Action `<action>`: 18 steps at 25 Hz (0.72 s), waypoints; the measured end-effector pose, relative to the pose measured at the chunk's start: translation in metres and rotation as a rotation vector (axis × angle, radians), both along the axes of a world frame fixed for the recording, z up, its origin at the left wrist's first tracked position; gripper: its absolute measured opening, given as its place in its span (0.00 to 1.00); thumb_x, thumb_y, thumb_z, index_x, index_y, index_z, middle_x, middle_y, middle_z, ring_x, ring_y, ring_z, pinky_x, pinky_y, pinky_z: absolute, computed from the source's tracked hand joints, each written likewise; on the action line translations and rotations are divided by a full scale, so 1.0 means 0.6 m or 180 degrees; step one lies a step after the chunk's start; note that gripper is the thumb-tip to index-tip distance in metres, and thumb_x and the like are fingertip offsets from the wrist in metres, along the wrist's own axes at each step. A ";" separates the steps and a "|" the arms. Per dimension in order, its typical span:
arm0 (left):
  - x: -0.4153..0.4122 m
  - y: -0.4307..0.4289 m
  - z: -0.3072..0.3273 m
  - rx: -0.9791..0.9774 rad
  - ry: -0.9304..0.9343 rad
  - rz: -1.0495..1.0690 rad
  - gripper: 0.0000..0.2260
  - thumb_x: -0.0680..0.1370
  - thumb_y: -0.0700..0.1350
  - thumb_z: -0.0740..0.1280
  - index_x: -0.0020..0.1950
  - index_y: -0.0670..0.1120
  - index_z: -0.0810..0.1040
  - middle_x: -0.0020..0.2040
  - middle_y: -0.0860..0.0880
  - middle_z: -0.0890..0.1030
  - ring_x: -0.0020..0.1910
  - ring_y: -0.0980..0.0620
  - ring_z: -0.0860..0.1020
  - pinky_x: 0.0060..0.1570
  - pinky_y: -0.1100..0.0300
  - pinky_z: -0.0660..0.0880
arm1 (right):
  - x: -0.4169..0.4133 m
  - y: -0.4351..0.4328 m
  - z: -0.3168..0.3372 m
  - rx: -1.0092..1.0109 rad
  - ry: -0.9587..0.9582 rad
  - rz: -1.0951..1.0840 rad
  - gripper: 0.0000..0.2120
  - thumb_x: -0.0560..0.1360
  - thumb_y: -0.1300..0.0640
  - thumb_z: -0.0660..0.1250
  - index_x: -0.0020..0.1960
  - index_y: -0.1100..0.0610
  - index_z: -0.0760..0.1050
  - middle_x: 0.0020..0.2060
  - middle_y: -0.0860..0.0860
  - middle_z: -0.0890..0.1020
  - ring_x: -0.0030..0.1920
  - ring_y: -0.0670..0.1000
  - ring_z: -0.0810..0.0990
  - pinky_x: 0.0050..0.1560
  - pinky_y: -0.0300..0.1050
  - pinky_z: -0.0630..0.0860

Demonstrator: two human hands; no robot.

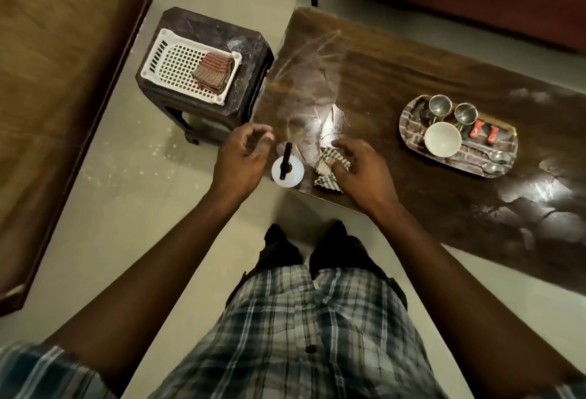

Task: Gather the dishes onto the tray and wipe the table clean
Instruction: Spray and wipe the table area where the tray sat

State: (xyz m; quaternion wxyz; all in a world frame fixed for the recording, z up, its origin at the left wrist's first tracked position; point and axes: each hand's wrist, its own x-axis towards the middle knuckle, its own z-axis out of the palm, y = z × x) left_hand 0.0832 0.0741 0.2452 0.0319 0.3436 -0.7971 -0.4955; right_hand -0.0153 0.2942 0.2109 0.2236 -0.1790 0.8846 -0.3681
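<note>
Two hands work at the near table (396, 88) edge: right hand (358, 170) fingers curl down onto a checked cloth (329, 170), gripping it; left hand (244, 157) hangs half-open, empty, just left of a spray bottle (287, 170). Beyond the right fingertips, the tray (412, 132) holds bowl (442, 139), cups, spoons.

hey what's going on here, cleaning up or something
A person stands at a dark wooden table, clearing up. The dishes already sit on the oval tray: two steel cups, a white bowl, spoons and two red wrappers. The right hand rests on a checked cloth at the table's near edge, while the left hand hovers open beside a white spray bottle. Wiping looks about to begin.
</note>
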 end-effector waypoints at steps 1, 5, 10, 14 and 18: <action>-0.005 -0.010 -0.014 0.0034 -0.0056 -0.0094 0.10 0.85 0.45 0.68 0.65 0.47 0.84 0.61 0.51 0.85 0.57 0.57 0.82 0.54 0.71 0.76 | 0.000 -0.009 -0.015 0.0079 -0.0058 -0.0003 0.20 0.78 0.56 0.69 0.70 0.53 0.79 0.66 0.52 0.82 0.65 0.52 0.81 0.63 0.48 0.78; -0.021 -0.044 -0.091 0.0050 -0.0494 -0.0328 0.20 0.79 0.33 0.69 0.69 0.46 0.82 0.68 0.49 0.83 0.62 0.55 0.80 0.65 0.64 0.77 | -0.006 -0.043 -0.090 0.0328 -0.0423 0.0051 0.22 0.78 0.56 0.70 0.72 0.54 0.77 0.67 0.54 0.80 0.64 0.55 0.80 0.57 0.43 0.73; -0.034 -0.067 -0.228 0.0206 -0.0881 -0.0927 0.37 0.71 0.34 0.75 0.79 0.51 0.73 0.77 0.46 0.74 0.73 0.50 0.75 0.70 0.64 0.75 | -0.029 -0.062 -0.221 0.0548 -0.0597 0.0124 0.28 0.75 0.52 0.69 0.75 0.51 0.73 0.72 0.53 0.77 0.70 0.56 0.77 0.68 0.54 0.77; -0.024 -0.071 -0.330 0.0312 -0.0910 -0.1607 0.51 0.70 0.44 0.83 0.86 0.59 0.58 0.88 0.52 0.56 0.88 0.48 0.51 0.83 0.49 0.60 | -0.029 -0.049 -0.319 0.1271 -0.0625 0.0495 0.38 0.76 0.49 0.71 0.83 0.44 0.60 0.84 0.51 0.61 0.84 0.57 0.59 0.80 0.58 0.66; -0.029 -0.062 -0.395 0.0176 -0.0598 -0.2100 0.45 0.76 0.61 0.77 0.86 0.62 0.54 0.88 0.58 0.53 0.88 0.54 0.49 0.83 0.36 0.59 | -0.024 -0.021 -0.380 0.1808 -0.0454 0.0961 0.45 0.77 0.48 0.69 0.86 0.42 0.48 0.87 0.50 0.46 0.87 0.58 0.42 0.84 0.61 0.56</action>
